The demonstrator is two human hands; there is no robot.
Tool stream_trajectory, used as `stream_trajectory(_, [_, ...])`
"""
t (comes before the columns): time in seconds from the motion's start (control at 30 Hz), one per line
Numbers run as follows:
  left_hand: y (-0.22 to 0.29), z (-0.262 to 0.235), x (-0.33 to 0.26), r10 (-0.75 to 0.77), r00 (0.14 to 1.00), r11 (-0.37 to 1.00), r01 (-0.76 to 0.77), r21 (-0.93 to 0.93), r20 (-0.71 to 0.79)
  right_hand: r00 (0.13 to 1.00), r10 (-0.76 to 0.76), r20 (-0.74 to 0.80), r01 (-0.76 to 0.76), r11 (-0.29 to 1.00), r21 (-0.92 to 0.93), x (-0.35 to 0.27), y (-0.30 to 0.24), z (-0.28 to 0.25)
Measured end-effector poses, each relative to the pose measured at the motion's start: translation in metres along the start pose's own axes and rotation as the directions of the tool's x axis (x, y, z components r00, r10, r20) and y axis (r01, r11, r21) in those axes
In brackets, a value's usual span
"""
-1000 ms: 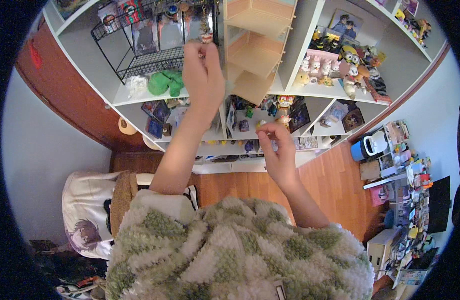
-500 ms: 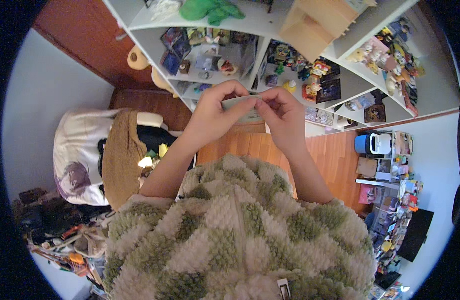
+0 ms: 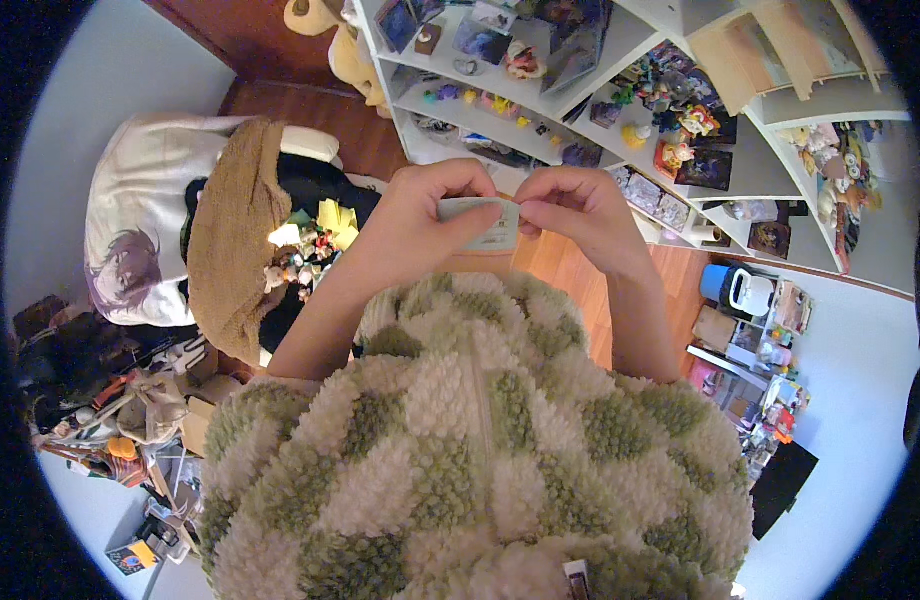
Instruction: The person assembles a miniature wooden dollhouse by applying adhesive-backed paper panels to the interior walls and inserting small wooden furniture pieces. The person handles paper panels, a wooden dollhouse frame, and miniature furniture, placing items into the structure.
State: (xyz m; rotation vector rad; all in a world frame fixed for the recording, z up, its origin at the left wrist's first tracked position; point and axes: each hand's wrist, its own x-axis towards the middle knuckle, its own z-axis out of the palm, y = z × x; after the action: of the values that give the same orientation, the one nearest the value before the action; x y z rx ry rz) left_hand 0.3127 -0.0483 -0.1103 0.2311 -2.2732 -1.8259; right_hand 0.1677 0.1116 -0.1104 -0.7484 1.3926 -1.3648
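Both my hands are raised in front of my chest. A small pale flat packet (image 3: 497,228) with faint print on it is pinched between the thumb and curled fingers of my left hand (image 3: 420,212). My right hand (image 3: 592,218) is closed too, thumb against forefinger, with its fingertips at the packet's upper right edge. The lower part of the packet hangs free between the hands. The tips of my left fingers are partly hidden behind it.
Ahead, white shelves (image 3: 470,150) hold figurines and framed pictures. A white chair cover (image 3: 145,200) with a brown cloth (image 3: 230,230) and small toys (image 3: 305,255) is at left. Cluttered shelving (image 3: 770,330) lines the right wall. Wooden floor (image 3: 570,290) shows below my hands.
My view has shifted, so the shelves sit higher and further right. My right hand has moved slightly right along the packet's edge, and more of the packet's printed face shows.
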Motion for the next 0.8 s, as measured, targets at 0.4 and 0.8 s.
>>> stream_trajectory(0.4, [-0.014,-0.02,-0.041,0.054,0.998,0.995,-0.051,0.082,-0.042,0.986,-0.088,-0.143,0.021,0.908,-0.418,0.014,0.007,0.059])
stream_trajectory(0.8, [-0.031,-0.038,-0.084,0.005,0.987,0.99,0.018,0.138,-0.163,0.99,0.006,-0.138,-0.064,0.907,-0.416,0.018,0.023,0.098])
